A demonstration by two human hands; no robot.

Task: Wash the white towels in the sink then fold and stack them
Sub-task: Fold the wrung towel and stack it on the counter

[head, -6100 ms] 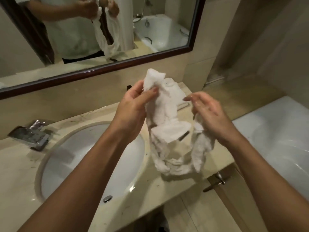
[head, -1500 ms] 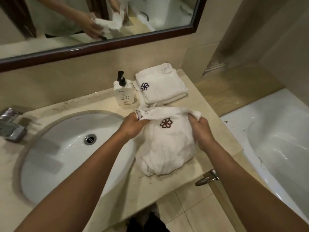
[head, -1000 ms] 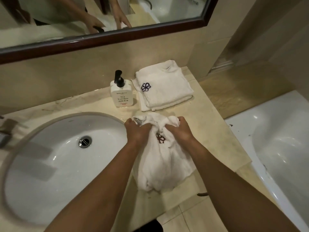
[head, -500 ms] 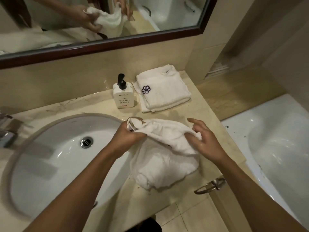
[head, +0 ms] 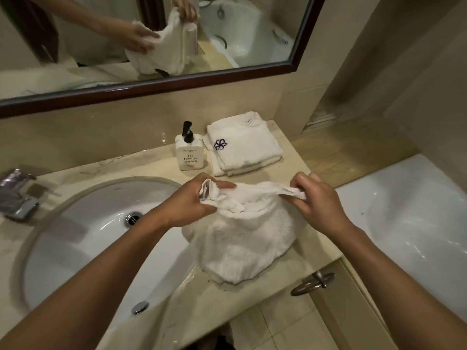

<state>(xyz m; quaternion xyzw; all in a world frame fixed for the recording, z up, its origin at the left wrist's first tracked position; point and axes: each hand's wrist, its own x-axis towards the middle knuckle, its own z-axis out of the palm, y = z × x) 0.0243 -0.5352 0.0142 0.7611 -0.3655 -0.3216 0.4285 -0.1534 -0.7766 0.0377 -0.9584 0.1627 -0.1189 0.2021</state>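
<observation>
The folding step seems in hand. The left hand (head: 193, 199) and the right hand (head: 317, 202) each pinch a top corner of the towel (head: 242, 236), which lies bunched on the tabletop (head: 298, 157) beside the sink (head: 101, 223). Both forearms reach forward, palms down. Next, the edge probably must be pulled flat before folding toward the stack (head: 243, 145).

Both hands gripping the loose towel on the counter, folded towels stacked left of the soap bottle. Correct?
Not quite. The head view shows the folded towels right of the soap bottle, not left. The rest holds: left hand and right hand both grip the loose towel on the counter.
</observation>
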